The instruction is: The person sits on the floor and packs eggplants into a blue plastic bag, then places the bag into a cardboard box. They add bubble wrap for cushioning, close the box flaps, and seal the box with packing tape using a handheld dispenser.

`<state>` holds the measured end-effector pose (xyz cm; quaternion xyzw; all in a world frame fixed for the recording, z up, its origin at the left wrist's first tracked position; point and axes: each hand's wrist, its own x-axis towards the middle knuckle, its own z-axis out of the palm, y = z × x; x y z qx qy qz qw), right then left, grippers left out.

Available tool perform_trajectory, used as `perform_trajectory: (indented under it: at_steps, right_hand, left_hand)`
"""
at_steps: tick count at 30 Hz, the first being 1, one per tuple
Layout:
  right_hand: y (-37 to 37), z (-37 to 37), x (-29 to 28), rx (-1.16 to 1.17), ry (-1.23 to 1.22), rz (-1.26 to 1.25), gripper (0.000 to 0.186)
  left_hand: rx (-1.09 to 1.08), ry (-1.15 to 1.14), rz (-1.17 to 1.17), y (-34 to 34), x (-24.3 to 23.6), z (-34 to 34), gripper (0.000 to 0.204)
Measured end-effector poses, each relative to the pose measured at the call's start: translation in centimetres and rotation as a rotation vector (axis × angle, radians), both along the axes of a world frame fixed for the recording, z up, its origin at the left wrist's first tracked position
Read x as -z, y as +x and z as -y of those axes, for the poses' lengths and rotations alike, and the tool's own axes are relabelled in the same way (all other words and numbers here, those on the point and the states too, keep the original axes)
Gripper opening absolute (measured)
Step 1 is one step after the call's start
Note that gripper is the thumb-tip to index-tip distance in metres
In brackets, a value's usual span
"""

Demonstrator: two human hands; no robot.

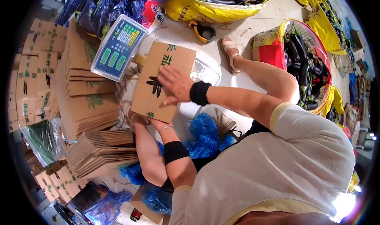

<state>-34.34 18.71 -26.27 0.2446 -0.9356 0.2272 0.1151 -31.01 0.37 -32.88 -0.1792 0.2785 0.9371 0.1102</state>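
Note:
A closed cardboard box [146, 68] with green and black print is tilted over a scale's steel pan [190, 111]. My right hand [176, 84], with a black band at the wrist, lies flat on the upper face of the box, its fingers stretched out. At the near end of the box, my left hand [159, 124] goes in behind the cardboard, so its fingers are hidden. Left of the box stands the scale's display panel [118, 47] with its keypad and green screens. A black-and-orange tape dispenser [203, 33] rests on the floor beyond.
Flattened cardboard boxes [93, 110] are stacked at the left, with more folded ones [101, 155] nearer. Eggplants fill a yellow-edged bag [217, 13] at the far side and another bag [273, 47] at the right. Blue plastic bags [204, 136] lie between my legs.

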Motion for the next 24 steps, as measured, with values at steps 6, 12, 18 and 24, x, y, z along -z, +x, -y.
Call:
perform_trajectory:
  at_steps: [6, 12, 18, 24]
  right_hand:
    - [-4.0, -2.4, -5.7, 0.007, -0.261, -0.025, 0.063]
    - [-10.0, -4.4, 3.0, -0.051, 0.055, 0.099, 0.080]
    - [-14.6, -9.3, -0.2, 0.293, -0.707, 0.813, 0.058]
    - [-10.9, -11.7, 1.1, 0.342, -0.916, 1.246, 0.064]
  left_hand:
    - [-0.173, -0.077, 0.152, 0.2, -1.7, -0.6, 0.073]
    - [-0.218, -0.068, -0.030, 0.9, 2.8, 1.5, 0.072]
    - [-0.348, -0.042, 0.230, 0.3, 5.9, 0.3, 0.070]
    - [-0.345, 0.062, 0.249, 1.3, 8.4, -2.7, 0.075]
